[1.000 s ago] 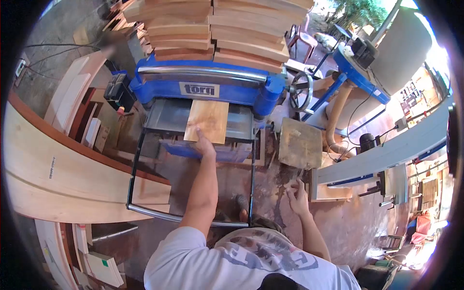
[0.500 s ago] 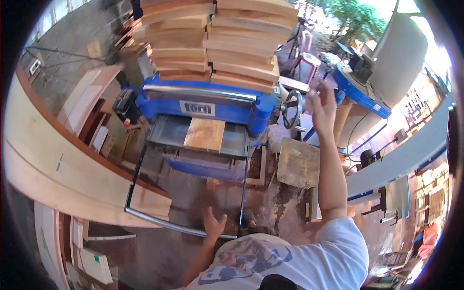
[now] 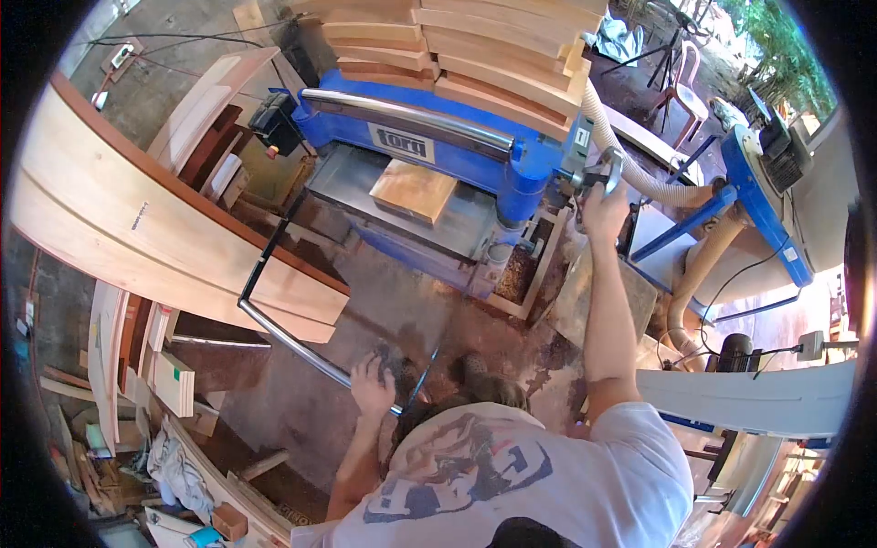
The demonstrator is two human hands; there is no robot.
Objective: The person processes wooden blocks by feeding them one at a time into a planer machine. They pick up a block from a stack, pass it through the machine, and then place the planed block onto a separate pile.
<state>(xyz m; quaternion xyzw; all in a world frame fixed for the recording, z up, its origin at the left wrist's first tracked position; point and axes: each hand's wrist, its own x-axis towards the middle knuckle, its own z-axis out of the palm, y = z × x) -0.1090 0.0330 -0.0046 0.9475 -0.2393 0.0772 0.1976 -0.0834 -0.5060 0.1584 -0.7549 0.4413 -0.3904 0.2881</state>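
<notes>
My right hand (image 3: 603, 212) is closed on the handwheel (image 3: 614, 169) at the right side of a blue thickness planer (image 3: 521, 183). A short wooden board (image 3: 416, 190) lies on the planer's metal bed (image 3: 343, 175), its far end close under the front of the machine head. Low in front of me, my left hand (image 3: 372, 388) lies over the metal bar (image 3: 297, 349) of the frame that reaches out from the planer. Its fingers are loosely spread.
Wooden boards (image 3: 498, 41) are stacked high on the planer. A long wooden panel (image 3: 137, 205) stands to the left, with offcuts (image 3: 174, 384) below it. To the right are a blue dust collector (image 3: 763, 196), its hose (image 3: 653, 187) and a wood-shavings box (image 3: 519, 274).
My right hand has come down from the air onto the handwheel and closed on it. My left hand has moved over the bar. The view has turned and shifted.
</notes>
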